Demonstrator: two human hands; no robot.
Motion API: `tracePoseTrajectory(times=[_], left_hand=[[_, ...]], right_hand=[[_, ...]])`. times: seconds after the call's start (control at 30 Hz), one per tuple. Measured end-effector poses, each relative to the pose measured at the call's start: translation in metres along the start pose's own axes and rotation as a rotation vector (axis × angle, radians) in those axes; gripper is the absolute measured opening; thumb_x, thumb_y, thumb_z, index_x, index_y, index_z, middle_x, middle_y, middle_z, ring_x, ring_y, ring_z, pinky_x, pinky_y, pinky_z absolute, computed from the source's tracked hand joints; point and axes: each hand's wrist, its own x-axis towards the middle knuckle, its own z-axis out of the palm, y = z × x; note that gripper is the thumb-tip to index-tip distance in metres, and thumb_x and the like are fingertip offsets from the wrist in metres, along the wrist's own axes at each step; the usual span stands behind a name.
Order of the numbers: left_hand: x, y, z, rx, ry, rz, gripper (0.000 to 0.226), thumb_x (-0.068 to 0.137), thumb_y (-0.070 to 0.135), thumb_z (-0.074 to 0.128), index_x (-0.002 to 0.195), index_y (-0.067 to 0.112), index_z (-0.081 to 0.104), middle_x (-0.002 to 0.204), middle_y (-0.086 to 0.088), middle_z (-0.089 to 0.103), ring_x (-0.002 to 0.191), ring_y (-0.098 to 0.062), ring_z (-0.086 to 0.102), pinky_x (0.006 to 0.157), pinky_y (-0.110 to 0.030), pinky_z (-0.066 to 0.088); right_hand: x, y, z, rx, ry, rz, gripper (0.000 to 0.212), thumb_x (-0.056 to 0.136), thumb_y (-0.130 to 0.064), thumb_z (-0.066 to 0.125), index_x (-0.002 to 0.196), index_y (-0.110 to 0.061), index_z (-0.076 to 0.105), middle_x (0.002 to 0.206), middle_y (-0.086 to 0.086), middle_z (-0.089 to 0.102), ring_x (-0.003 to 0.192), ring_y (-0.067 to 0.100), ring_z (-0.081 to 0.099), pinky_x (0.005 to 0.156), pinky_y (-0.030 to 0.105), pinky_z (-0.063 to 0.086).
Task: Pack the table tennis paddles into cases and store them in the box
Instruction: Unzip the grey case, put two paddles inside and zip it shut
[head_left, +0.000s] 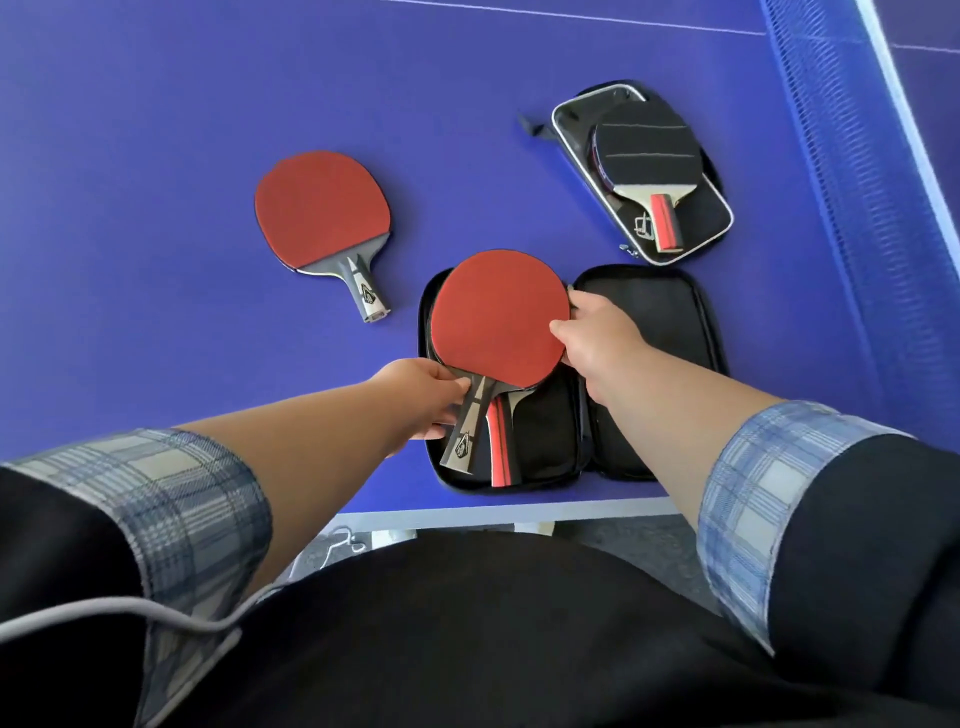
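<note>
A black case (649, 332) lies unzipped and spread flat near the table's front edge. In its left half rests a red-faced paddle (493, 317) on top of another paddle, whose red-striped handle (500, 441) pokes out below. My left hand (421, 395) grips the top paddle's grey handle. My right hand (597, 332) pinches the right rim of its blade. A second red paddle (317, 208) lies loose on the table to the left. At the back right a black-faced paddle (644, 145) sits on a silver-trimmed case (711, 218).
The blue table tennis table (156, 130) fills the view, its white front edge (493, 512) just below the open case. The net (852, 156) runs along the right side. A grey cable (104, 610) crosses my dark clothing at the lower left.
</note>
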Motion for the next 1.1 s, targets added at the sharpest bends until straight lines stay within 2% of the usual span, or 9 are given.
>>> tracePoseTrajectory(times=[0.13, 0.23, 0.43, 0.5, 0.6, 0.67, 0.87, 0.97, 1.1], left_hand=[[0.000, -0.008, 0.011, 0.037, 0.038, -0.021, 0.014, 0.094, 0.029, 0.066, 0.096, 0.016, 0.068, 0.093, -0.003, 0.075, 0.083, -0.013, 0.073, 0.073, -0.033, 0.060], [0.001, -0.010, 0.012, 0.091, 0.088, 0.014, 0.015, 0.094, 0.031, 0.065, 0.095, 0.016, 0.067, 0.095, -0.002, 0.073, 0.087, -0.013, 0.071, 0.075, -0.033, 0.060], [-0.001, -0.004, 0.008, 0.318, 0.180, -0.005, 0.031, 0.086, 0.042, 0.066, 0.082, 0.011, 0.065, 0.079, -0.008, 0.074, 0.079, -0.025, 0.073, 0.074, -0.040, 0.062], [-0.002, 0.000, 0.006, 0.251, 0.257, -0.021, 0.029, 0.078, 0.038, 0.068, 0.093, 0.016, 0.057, 0.081, -0.011, 0.074, 0.072, -0.025, 0.072, 0.069, -0.042, 0.063], [-0.002, 0.010, 0.006, 0.176, 0.319, 0.053, 0.057, 0.076, 0.034, 0.058, 0.130, 0.027, 0.042, 0.086, 0.000, 0.070, 0.073, -0.025, 0.070, 0.070, -0.045, 0.062], [0.000, 0.015, 0.010, 0.183, 0.311, 0.103, 0.063, 0.077, 0.030, 0.050, 0.139, 0.031, 0.039, 0.091, 0.005, 0.067, 0.075, -0.027, 0.071, 0.070, -0.044, 0.062], [0.002, 0.012, 0.014, 0.183, 0.365, 0.110, 0.052, 0.088, 0.028, 0.059, 0.138, 0.025, 0.045, 0.106, 0.006, 0.063, 0.076, -0.022, 0.068, 0.072, -0.042, 0.060], [0.002, 0.011, 0.014, 0.277, 0.381, 0.147, 0.047, 0.092, 0.031, 0.059, 0.137, 0.022, 0.047, 0.109, 0.005, 0.059, 0.076, -0.019, 0.066, 0.066, -0.034, 0.056], [0.002, 0.011, 0.014, 0.301, 0.371, 0.188, 0.041, 0.095, 0.029, 0.057, 0.135, 0.022, 0.050, 0.111, 0.004, 0.063, 0.076, -0.020, 0.065, 0.068, -0.036, 0.057]], right_hand=[[0.004, 0.007, 0.001, -0.077, -0.052, -0.043, 0.039, 0.091, -0.003, 0.052, 0.123, -0.020, 0.066, 0.114, 0.001, 0.073, 0.107, 0.024, 0.068, 0.099, 0.047, 0.054], [0.005, 0.008, 0.004, -0.175, -0.101, -0.049, 0.055, 0.091, -0.014, 0.062, 0.144, -0.021, 0.048, 0.132, 0.000, 0.063, 0.118, 0.023, 0.062, 0.103, 0.042, 0.050], [0.006, 0.007, 0.004, -0.314, -0.106, -0.082, 0.074, 0.094, -0.024, 0.066, 0.157, -0.022, 0.028, 0.148, 0.004, 0.045, 0.129, 0.026, 0.053, 0.109, 0.043, 0.045], [0.006, 0.008, 0.004, -0.318, -0.107, -0.085, 0.075, 0.094, -0.025, 0.066, 0.158, -0.022, 0.026, 0.149, 0.005, 0.043, 0.130, 0.026, 0.052, 0.109, 0.042, 0.045], [0.007, 0.009, 0.002, -0.320, -0.123, -0.085, 0.075, 0.094, -0.025, 0.066, 0.158, -0.022, 0.026, 0.150, 0.004, 0.043, 0.132, 0.026, 0.050, 0.110, 0.044, 0.044], [0.007, 0.009, -0.001, -0.307, -0.131, -0.088, 0.075, 0.093, -0.023, 0.067, 0.157, -0.022, 0.028, 0.150, 0.003, 0.045, 0.132, 0.025, 0.050, 0.111, 0.044, 0.043], [0.005, 0.007, 0.002, -0.320, -0.141, -0.098, 0.067, 0.091, -0.017, 0.069, 0.151, -0.018, 0.038, 0.141, 0.005, 0.053, 0.124, 0.028, 0.057, 0.106, 0.045, 0.048], [0.004, 0.009, 0.004, -0.344, -0.139, -0.100, 0.069, 0.094, -0.020, 0.066, 0.154, -0.017, 0.032, 0.148, 0.007, 0.047, 0.128, 0.028, 0.053, 0.108, 0.046, 0.046], [0.002, 0.015, 0.005, -0.330, -0.110, -0.102, 0.076, 0.097, -0.021, 0.063, 0.159, -0.019, 0.020, 0.156, 0.005, 0.039, 0.137, 0.027, 0.047, 0.112, 0.044, 0.042]])
